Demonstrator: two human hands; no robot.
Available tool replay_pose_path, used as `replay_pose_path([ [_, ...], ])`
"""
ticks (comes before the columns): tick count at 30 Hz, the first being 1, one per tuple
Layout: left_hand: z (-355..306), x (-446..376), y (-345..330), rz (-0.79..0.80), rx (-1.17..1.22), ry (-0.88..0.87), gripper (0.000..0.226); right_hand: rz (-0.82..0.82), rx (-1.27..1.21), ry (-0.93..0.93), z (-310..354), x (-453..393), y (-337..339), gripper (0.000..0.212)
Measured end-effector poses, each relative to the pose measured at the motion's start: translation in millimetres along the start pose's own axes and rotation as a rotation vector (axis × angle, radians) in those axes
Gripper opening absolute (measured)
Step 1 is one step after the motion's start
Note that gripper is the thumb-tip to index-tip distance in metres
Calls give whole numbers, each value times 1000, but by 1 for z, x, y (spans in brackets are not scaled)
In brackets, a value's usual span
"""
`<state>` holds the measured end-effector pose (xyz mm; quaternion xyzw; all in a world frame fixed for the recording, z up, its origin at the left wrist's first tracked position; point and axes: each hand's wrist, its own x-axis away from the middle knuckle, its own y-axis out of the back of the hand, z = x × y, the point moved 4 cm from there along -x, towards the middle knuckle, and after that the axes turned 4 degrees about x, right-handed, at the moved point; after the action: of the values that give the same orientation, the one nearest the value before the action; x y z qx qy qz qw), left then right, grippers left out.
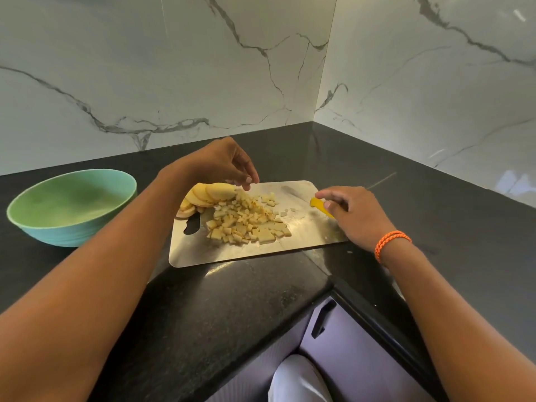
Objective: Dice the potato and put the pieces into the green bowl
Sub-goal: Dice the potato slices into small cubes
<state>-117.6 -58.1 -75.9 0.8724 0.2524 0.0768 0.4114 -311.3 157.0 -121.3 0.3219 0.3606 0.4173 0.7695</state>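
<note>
A person works at a steel cutting board [304, 242] on a dark corner counter [232, 300], partway through dicing a potato. A heap of diced pieces [246, 221] lies at the board's centre, with a fan of uncut potato slices [206, 195] at about ten o'clock of the heap, touching its edge. The green bowl [72, 207] sits off the board at nine o'clock, well apart, and appears to hold no potato yet. The left hand [226, 163] hovers above the slices, fingers loosely curled downward and holding nothing. The right hand [353, 213] rests at the board's three o'clock edge over a yellow-handled knife [317, 204]; whether its fingers have closed on the handle cannot be told, and the blade is not clearly visible. The step in hand looks like taking up the remaining slices for cutting. Done well, that means a firm hold on the handle first, the slices stacked flat and steadied with fingertips tucked back, and the heap nudged aside so fresh cuts do not scatter pieces off the slick metal surface.
</note>
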Motion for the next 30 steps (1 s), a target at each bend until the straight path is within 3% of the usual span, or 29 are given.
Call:
replay_pose_path([
  [7,6,-2,1,-62,25,-33,12,128,25,143,44,12,-34,31],
  [15,-9,-2,-23,167,51,-30,15,91,-177,159,43,7,-28,26],
  [22,4,9,5,19,-71,30,7,58,-293,74,24,8,-8,23],
  [30,2,16,18,61,98,-35,16,-52,-97,61,20,7,-16,26],
])
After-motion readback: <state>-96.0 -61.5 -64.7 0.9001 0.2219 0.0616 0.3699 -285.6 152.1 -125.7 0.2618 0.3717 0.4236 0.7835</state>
